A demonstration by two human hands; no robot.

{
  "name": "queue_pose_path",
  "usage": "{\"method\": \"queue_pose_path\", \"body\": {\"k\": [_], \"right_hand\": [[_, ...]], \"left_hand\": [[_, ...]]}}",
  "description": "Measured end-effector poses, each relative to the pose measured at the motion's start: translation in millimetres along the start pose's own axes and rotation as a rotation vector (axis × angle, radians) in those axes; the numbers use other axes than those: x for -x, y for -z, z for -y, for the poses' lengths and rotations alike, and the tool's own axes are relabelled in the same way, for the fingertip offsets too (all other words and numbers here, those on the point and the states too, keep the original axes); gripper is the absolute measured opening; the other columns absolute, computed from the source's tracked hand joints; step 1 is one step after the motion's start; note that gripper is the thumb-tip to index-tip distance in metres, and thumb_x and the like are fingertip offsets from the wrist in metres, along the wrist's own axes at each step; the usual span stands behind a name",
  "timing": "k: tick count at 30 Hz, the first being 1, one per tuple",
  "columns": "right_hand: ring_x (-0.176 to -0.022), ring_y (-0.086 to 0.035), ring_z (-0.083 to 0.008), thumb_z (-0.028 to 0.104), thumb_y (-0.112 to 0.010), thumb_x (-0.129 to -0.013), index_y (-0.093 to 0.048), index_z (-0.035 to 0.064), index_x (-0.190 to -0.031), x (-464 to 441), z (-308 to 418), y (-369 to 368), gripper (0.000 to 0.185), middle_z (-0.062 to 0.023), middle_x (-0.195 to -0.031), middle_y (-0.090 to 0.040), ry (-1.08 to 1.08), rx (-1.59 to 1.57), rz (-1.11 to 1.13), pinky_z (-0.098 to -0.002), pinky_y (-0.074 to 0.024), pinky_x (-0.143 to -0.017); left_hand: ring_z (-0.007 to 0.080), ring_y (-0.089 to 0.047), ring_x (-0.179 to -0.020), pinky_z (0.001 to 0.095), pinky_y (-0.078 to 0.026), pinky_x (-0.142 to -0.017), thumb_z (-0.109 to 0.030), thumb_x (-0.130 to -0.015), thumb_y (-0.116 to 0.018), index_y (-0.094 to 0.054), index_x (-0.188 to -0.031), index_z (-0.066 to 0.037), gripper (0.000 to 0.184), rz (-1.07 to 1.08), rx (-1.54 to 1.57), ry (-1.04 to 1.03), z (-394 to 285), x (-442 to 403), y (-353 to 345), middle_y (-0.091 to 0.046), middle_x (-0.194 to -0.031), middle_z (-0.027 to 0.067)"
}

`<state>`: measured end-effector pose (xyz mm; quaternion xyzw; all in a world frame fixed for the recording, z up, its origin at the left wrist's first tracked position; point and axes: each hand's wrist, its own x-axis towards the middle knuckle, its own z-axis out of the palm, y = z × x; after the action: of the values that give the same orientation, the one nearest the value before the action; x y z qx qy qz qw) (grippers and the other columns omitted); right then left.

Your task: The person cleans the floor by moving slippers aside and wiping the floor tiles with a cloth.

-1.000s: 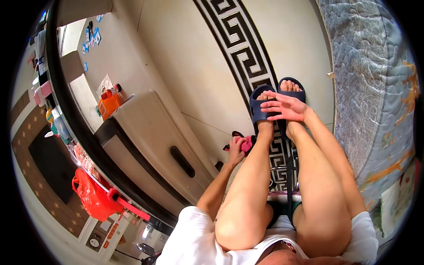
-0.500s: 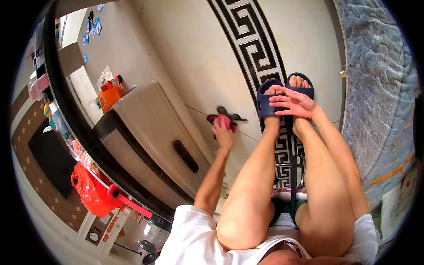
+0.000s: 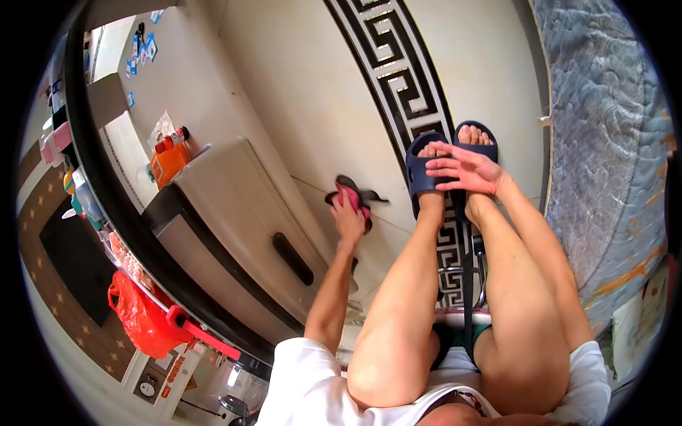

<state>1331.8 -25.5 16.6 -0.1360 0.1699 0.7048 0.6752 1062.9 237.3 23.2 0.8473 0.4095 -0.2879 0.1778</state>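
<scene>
At the left, my left hand (image 3: 347, 219) reaches down to the floor, its fingers closed over a pink and black slipper (image 3: 344, 186). Part of the slipper is hidden by the hand, and a dark strap-like piece (image 3: 373, 196) sticks out to the right of it. My right hand (image 3: 472, 170) is held palm up over my feet with its fingers stretched out and nothing in it. I wear dark blue slides (image 3: 420, 174) on both feet.
A grey cabinet (image 3: 234, 206) with a dark handle stands at the left, below a black-edged top holding a red plastic bag (image 3: 145, 319). An orange box (image 3: 168, 163) sits near the cabinet. A mattress (image 3: 597, 156) is on the right. Patterned tiles (image 3: 401, 89) cross the floor.
My left hand and the slipper have shifted slightly left and down in view, and the slipper has turned, showing more pink. My right hand keeps its spread pose. The whole view shifted slightly.
</scene>
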Motion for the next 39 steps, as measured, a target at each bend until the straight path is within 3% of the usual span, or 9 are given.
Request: {"method": "queue_pose_path", "body": {"k": [5,17,21,23,25,29,31,35,39], "right_hand": [[-0.134,-0.042,-0.0306,0.038,-0.05,-0.098,-0.028,0.0158,-0.15,0,-1,-2,0.06,-0.0169,-0.142,-0.044,0.006,-0.025,-0.014,-0.0508,-0.0378,-0.107],[-0.13,-0.046,-0.0289,0.035,-0.054,-0.097,-0.03,0.0157,-0.149,-1,1,-6,0.061,-0.015,-0.139,-0.047,-0.048,0.035,-0.057,-0.0513,-0.0383,-0.107],[-0.128,-0.048,-0.0245,0.031,-0.054,-0.097,-0.03,0.0134,-0.149,-9,-2,-19,0.059,-0.0125,-0.138,-0.048,-0.068,0.254,-0.053,-0.0453,-0.0412,-0.103],[-0.126,-0.049,-0.0223,0.028,-0.053,-0.098,-0.031,0.0123,-0.148,-19,-11,-29,0.057,-0.0103,-0.137,-0.05,-0.096,0.288,-0.067,-0.0413,-0.0412,-0.102],[-0.125,-0.05,-0.022,0.028,-0.052,-0.099,-0.032,0.0123,-0.148,-40,-18,-32,0.056,-0.0093,-0.137,-0.05,-0.121,0.316,-0.026,-0.0404,-0.0407,-0.103],[-0.119,-0.053,-0.0197,0.023,-0.052,-0.098,-0.036,0.0118,-0.147,-87,-22,-52,0.052,-0.0089,-0.138,-0.048,-0.279,0.845,0.002,-0.0331,-0.0424,-0.1],[-0.117,-0.053,-0.0229,0.029,-0.056,-0.095,-0.038,0.009,-0.145,-111,-31,-59,0.056,-0.013,-0.14,-0.045,-0.178,1.405,0.229,-0.0335,-0.0407,-0.102],[-0.13,-0.042,-0.0306,0.031,-0.06,-0.092,-0.038,0.0114,-0.145,-139,-77,-66,0.061,-0.0182,-0.148,-0.034,-0.149,1.463,0.466,-0.0377,-0.0359,-0.109],[-0.133,-0.04,-0.0351,0.025,-0.062,-0.087,-0.037,0.0083,-0.144,-137,-98,-89,0.065,-0.0205,-0.146,-0.035,0.01,1.457,0.378,-0.0406,-0.0341,-0.111]], "left_hand": [[0.0442,-0.04,-0.117,0.0522,-0.041,-0.098,-0.006,-0.077,-0.064,-0.033,-0.145,-0.005,0.075,0.024,0.045,0.1,-6,11,-1,-0.035,-0.136,0.0206],[0.0462,-0.041,-0.119,0.0516,-0.041,-0.1,-0.012,-0.076,-0.068,-0.032,-0.148,-0.011,0.08,0.033,0.019,0.001,6,19,-16,-0.037,-0.136,0.0205],[0.0439,-0.041,-0.12,0.0526,-0.045,-0.095,-0.012,-0.079,-0.066,-0.034,-0.146,-0.011,0.075,-0.052,0.067,0.059,11,-13,12,-0.036,-0.137,0.02],[0.0463,-0.041,-0.119,0.0494,-0.039,-0.101,-0.006,-0.077,-0.065,-0.035,-0.144,-0.005,0.074,-0.084,0.111,0.111,-2,-11,20,-0.038,-0.136,0.0239],[0.0451,-0.041,-0.119,0.0492,-0.038,-0.102,-0.004,-0.075,-0.065,-0.035,-0.145,-0.006,0.075,-0.106,0.05,0.007,0,6,-6,-0.038,-0.136,0.0233],[0.0412,-0.041,-0.121,0.0469,-0.036,-0.106,0.001,-0.071,-0.062,-0.044,-0.14,-0.011,0.073,0.0,0.296,-0.142,-24,54,-16,-0.041,-0.132,0.0195],[0.0393,-0.043,-0.121,0.0448,-0.039,-0.104,0.004,-0.069,-0.061,-0.048,-0.136,-0.013,0.071,-0.071,0.419,-0.187,-26,66,-11,-0.043,-0.131,0.0172],[0.0381,-0.044,-0.122,0.0431,-0.039,-0.104,0.008,-0.067,-0.058,-0.053,-0.13,-0.012,0.066,-0.199,0.666,-0.09,-27,96,28,-0.045,-0.13,0.0172],[0.0411,-0.034,-0.129,0.0481,-0.026,-0.111,0.006,-0.07,-0.056,-0.041,-0.143,-0.009,0.075,-0.402,0.362,-0.033,-10,87,44,-0.035,-0.14,0.0208]]}}
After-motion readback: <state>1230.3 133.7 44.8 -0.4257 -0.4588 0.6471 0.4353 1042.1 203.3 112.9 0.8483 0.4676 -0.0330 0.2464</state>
